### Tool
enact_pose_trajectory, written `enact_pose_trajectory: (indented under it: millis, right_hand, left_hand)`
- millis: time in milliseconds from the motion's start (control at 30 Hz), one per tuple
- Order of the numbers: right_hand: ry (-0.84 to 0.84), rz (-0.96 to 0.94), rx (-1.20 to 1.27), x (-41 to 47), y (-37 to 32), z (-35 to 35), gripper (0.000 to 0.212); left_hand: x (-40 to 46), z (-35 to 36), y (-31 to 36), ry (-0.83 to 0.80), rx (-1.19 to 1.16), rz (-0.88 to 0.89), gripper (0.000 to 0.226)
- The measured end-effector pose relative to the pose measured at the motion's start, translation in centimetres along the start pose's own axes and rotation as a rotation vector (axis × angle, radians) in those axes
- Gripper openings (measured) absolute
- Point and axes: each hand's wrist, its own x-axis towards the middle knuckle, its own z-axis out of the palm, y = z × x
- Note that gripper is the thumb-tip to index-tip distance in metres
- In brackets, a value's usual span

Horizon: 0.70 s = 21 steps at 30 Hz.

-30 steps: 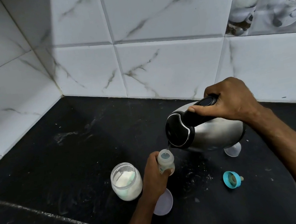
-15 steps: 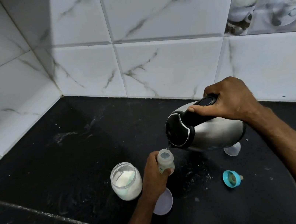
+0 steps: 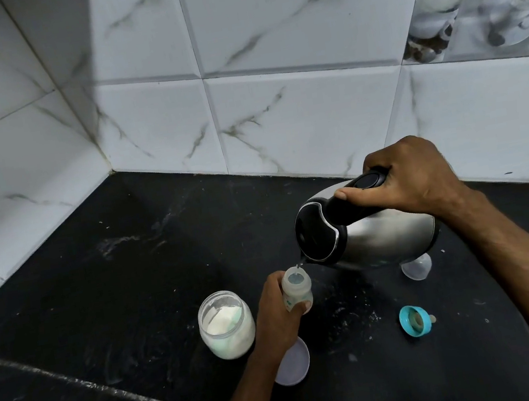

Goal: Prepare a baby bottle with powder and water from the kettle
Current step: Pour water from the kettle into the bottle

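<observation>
Water went from kettle (image 3: 376, 234) into bottle (image 3: 297, 290).
Right hand (image 3: 408, 177) gripped the handle, spout just above the upright bottle's mouth; left hand (image 3: 278, 316) clasped it.

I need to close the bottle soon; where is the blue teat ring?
The blue teat ring lies on the black counter, lower right, below the kettle.

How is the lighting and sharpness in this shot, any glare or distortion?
Head view: sharp, evenly lit; a broad shadow darkens the tiled wall near the corner; soft highlights on the steel kettle; the wide-angle lens bends tile lines and the countertop edges.
</observation>
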Motion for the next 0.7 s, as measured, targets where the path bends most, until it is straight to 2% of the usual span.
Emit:
enact_pose_trajectory:
  millis: [700]
  right_hand:
    - [0.000,-0.008,-0.011,0.17,0.34,0.07,0.070]
  left_hand:
    - [-0.08,-0.03,0.06,0.004,0.017,0.012,0.060]
